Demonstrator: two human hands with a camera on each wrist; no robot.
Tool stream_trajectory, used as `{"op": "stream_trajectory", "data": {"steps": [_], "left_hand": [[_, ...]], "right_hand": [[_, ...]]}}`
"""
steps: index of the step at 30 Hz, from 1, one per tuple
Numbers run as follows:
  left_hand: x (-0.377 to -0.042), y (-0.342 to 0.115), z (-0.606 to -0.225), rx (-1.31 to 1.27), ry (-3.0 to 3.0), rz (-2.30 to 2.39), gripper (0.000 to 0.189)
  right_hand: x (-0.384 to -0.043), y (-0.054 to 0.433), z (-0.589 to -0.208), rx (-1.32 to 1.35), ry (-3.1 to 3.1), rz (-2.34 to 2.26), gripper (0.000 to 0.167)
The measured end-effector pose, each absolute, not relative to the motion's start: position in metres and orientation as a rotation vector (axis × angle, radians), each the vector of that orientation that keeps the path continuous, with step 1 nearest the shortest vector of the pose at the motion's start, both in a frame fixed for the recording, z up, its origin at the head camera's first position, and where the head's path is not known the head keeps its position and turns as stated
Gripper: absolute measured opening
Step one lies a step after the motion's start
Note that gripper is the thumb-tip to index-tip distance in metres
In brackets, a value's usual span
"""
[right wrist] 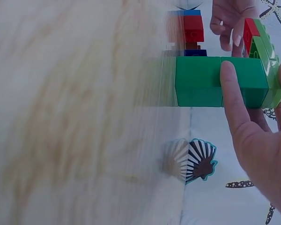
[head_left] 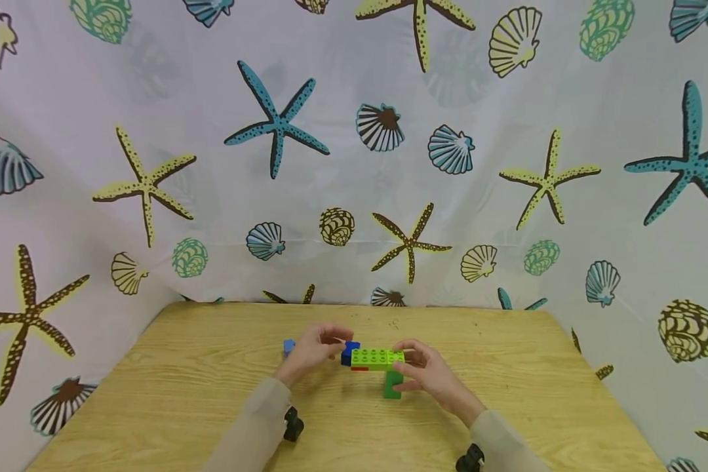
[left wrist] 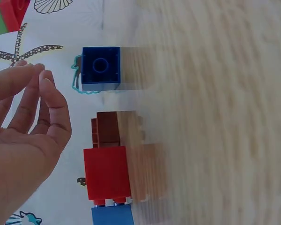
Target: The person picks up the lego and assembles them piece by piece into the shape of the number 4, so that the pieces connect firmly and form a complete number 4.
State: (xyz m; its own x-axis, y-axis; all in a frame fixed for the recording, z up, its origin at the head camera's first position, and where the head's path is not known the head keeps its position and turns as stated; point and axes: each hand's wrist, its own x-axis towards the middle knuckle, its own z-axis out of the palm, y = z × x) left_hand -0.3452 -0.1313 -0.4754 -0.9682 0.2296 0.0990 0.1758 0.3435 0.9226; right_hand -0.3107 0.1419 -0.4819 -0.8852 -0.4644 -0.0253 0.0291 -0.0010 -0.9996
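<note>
My right hand (head_left: 431, 375) grips a toy-brick structure at its right end. Two stacked green bricks (right wrist: 199, 86) form an upright leg, standing on the table. Light green bricks (head_left: 368, 358) lie across its top and reach left, with a red brick (right wrist: 249, 33) under their far end. One finger presses the side of the green leg; others reach the light green bricks. My left hand (head_left: 314, 351) hovers left of the structure, fingers loosely bent and holding nothing. Near it on the table is a dark blue brick (left wrist: 100, 68).
In the left wrist view, a brown brick (left wrist: 107, 129), a red brick (left wrist: 107, 173) and a lighter blue brick (left wrist: 111, 215) stand in a row on the wooden table (head_left: 212, 380). A cloth (head_left: 330, 190) printed with shells and starfish hangs behind and at the sides.
</note>
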Motion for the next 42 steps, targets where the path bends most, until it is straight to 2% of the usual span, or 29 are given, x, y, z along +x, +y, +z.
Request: {"op": "stream_trajectory", "data": {"steps": [20,32,42], "left_hand": [[-0.359,-0.119,-0.494,0.28,2.543,1.626,0.039],[-0.361,-0.112,-0.497,0.252,2.617,1.495,0.032],[-0.361,-0.121,-0.49,0.408,2.562,1.385,0.039]], "right_hand": [[-0.308,0.145,-0.484,-0.449,1.942,-1.946,0.045],[-0.307,0.145,-0.483,-0.443,1.947,-1.947,0.047],[-0.307,0.145,-0.483,-0.44,1.945,-1.944,0.047]]}}
